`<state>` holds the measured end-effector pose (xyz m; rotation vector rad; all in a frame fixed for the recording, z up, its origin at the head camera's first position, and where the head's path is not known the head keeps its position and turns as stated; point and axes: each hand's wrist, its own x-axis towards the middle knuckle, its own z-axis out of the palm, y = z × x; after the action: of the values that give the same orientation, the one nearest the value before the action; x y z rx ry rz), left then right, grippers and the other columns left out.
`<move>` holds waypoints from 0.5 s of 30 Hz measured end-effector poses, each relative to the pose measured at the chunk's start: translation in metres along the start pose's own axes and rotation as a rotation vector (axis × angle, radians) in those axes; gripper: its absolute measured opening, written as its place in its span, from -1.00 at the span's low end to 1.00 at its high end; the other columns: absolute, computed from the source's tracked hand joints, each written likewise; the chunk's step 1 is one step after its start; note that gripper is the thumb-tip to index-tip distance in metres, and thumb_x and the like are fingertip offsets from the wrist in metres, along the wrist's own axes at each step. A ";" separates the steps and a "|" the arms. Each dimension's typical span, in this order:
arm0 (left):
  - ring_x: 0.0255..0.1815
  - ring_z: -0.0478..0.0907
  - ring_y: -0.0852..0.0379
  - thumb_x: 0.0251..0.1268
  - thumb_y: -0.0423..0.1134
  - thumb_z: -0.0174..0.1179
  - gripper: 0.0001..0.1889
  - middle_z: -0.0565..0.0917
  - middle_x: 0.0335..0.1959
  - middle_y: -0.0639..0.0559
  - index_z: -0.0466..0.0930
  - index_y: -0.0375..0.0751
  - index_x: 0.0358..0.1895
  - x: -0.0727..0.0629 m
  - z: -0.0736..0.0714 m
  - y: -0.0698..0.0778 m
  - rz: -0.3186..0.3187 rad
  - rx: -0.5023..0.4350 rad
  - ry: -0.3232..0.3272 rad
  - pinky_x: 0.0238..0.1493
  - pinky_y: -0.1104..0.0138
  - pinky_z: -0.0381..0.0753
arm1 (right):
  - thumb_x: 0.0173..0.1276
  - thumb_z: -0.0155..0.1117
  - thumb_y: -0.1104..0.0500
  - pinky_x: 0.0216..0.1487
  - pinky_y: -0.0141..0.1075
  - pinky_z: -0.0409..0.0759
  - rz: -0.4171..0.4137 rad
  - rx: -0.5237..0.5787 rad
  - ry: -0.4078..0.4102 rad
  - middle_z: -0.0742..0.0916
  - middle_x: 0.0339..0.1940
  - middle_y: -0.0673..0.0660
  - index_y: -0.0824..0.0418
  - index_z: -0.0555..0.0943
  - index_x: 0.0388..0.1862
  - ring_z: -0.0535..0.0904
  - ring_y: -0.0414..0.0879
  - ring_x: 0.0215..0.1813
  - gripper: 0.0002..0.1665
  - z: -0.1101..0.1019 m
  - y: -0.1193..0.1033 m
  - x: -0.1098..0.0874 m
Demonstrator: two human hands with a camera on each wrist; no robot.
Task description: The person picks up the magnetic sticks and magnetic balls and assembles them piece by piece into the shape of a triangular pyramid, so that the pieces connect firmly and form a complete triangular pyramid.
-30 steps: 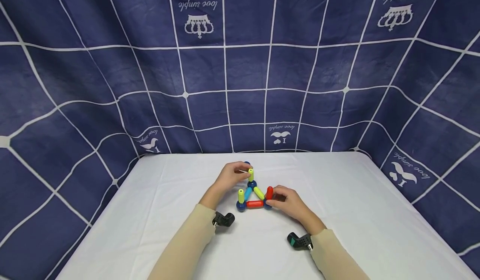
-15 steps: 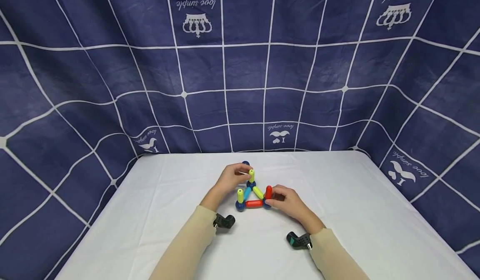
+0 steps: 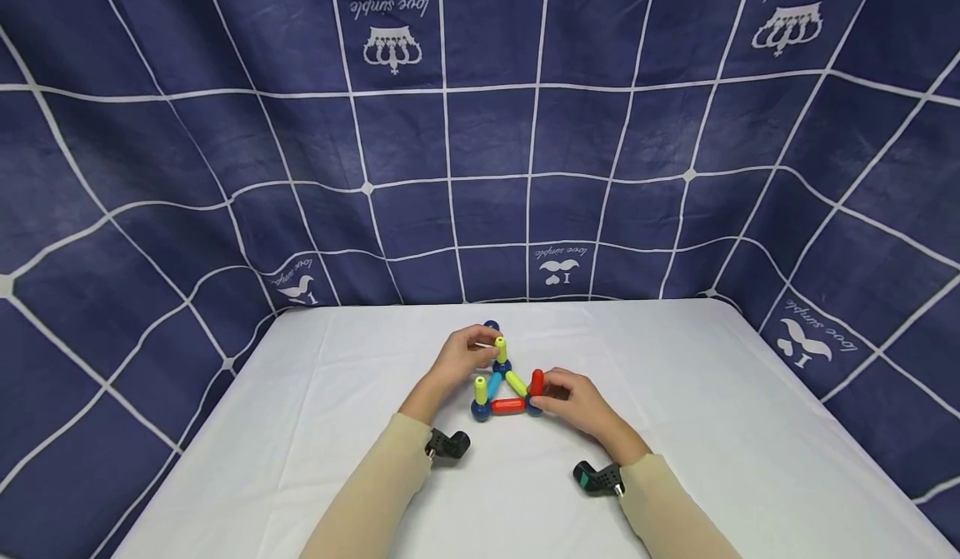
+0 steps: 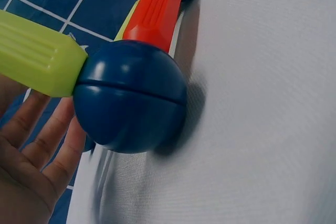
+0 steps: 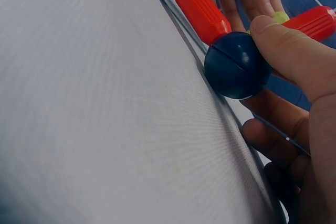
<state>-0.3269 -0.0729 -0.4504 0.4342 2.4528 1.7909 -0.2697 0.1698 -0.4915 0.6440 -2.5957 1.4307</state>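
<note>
On the white table stands a triangle of magnetic rods and dark blue balls: a red rod (image 3: 508, 406) in front, a light blue rod (image 3: 493, 386) and a yellow-green rod (image 3: 516, 383) at the sides. Another rod rises from each corner. My left hand (image 3: 459, 355) holds the back upright yellow-green rod (image 3: 501, 351) between thumb and fingers. At the right corner, my right hand (image 3: 573, 396) grips the ball (image 5: 237, 65) beneath the upright red rod (image 3: 537, 381), thumb pressed on it. The front-left ball (image 4: 128, 98) carries an upright yellow-green rod (image 3: 481, 391), untouched.
A separate dark blue ball (image 3: 491, 325) shows behind the left hand, partly hidden. White cloth covers the table (image 3: 360, 359). A navy curtain with white grid lines (image 3: 487, 134) encloses the back and sides. Each wrist wears a black camera (image 3: 450, 444).
Both hands stay almost where they were. The top of the back upright rod has shifted very slightly left; the triangle otherwise looks the same.
</note>
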 end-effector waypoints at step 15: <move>-0.08 0.70 0.11 0.51 -0.08 0.12 -0.73 0.73 0.02 -0.04 0.66 -0.09 0.08 -0.028 -0.013 -0.004 0.014 -0.003 0.043 -0.08 0.21 0.71 | 0.16 0.55 0.08 -0.26 -0.42 0.50 -0.030 -0.010 0.014 0.70 -0.34 0.00 0.02 0.72 -0.28 0.51 -0.29 -0.34 -0.82 0.001 -0.001 -0.002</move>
<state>-0.3033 -0.0939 -0.4527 0.4174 2.4810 1.8283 -0.2674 0.1685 -0.4916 0.6657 -2.5697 1.4070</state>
